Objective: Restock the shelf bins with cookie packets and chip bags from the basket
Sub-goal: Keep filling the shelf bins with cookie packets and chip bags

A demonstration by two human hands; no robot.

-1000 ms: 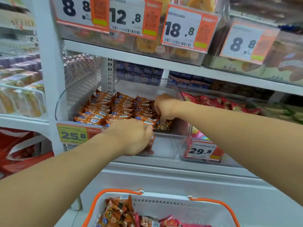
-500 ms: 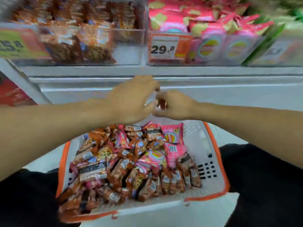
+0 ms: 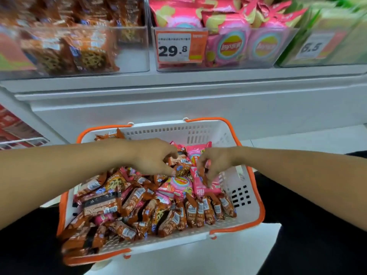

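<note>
A white basket with orange handles [image 3: 198, 131] sits low in front of me, piled with brown cookie packets [image 3: 190, 213] and pink chip bags [image 3: 177, 185]. My left hand [image 3: 155, 157] reaches into the far middle of the pile, thumb and fingers curled round a brown cookie packet [image 3: 179, 162]. Beside it, my right hand [image 3: 215, 164] points its curled fingers down and pinches a small brown packet [image 3: 201, 172] just above a pink chip bag [image 3: 204, 188]. On the shelf above, a clear cookie bin [image 3: 129, 56] stands left of a chip bin [image 3: 248, 62].
A bin of green packets [image 3: 327, 36] stands at the shelf's right end. The chip bin carries a 29.8 price tag [image 3: 174, 48]. A white shelf base [image 3: 178, 102] rises behind the basket. Red packaging [image 3: 12, 124] shows at far left. My dark-clothed legs flank the basket.
Both hands came away from the cookie bin and dropped into the basket. My view tilted down from the shelf to the basket.
</note>
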